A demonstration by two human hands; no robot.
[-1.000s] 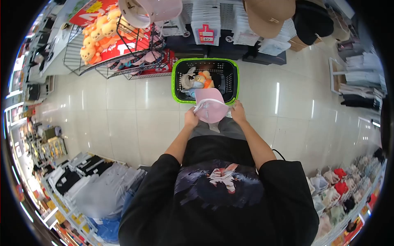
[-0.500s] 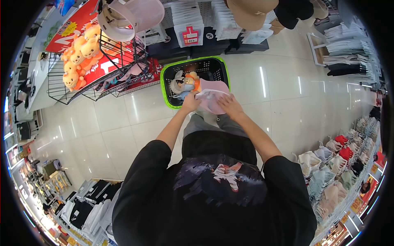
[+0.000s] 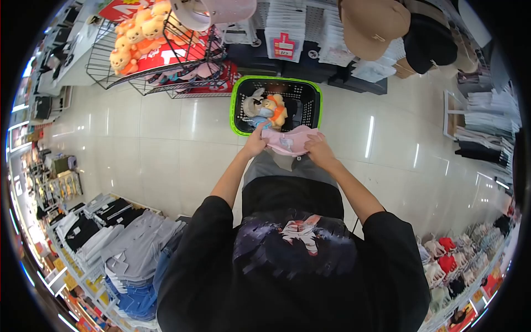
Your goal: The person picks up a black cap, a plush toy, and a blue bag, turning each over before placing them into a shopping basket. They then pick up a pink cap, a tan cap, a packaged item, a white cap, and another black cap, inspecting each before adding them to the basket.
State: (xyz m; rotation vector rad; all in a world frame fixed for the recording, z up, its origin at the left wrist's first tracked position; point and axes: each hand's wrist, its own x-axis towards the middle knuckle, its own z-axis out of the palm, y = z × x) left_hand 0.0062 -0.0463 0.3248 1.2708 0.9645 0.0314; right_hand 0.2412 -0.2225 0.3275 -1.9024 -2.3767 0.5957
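Observation:
Both hands hold a pink cap (image 3: 293, 140) in front of my waist, just over the near rim of the basket. My left hand (image 3: 256, 141) is closed on the cap's left edge. At its right edge, my right hand (image 3: 321, 149) grips it with bent fingers. Below and beyond stands a black shopping basket (image 3: 316, 105) with a bright green rim. Inside lie an orange and yellow plush toy (image 3: 275, 108) and a beige-grey item (image 3: 251, 105) whose kind I cannot make out.
A wire rack (image 3: 105, 74) with orange plush toys (image 3: 138, 33) stands at the far left. Caps (image 3: 373, 27) hang at the top right beside packaged goods (image 3: 285, 36). Folded clothes (image 3: 138, 243) lie at lower left, and bras (image 3: 448, 263) hang at lower right.
The pink cap has turned and come nearer my body, so the plush toy in the basket shows more. Both hands still hold it. The view has shifted, with the surroundings moving rightward.

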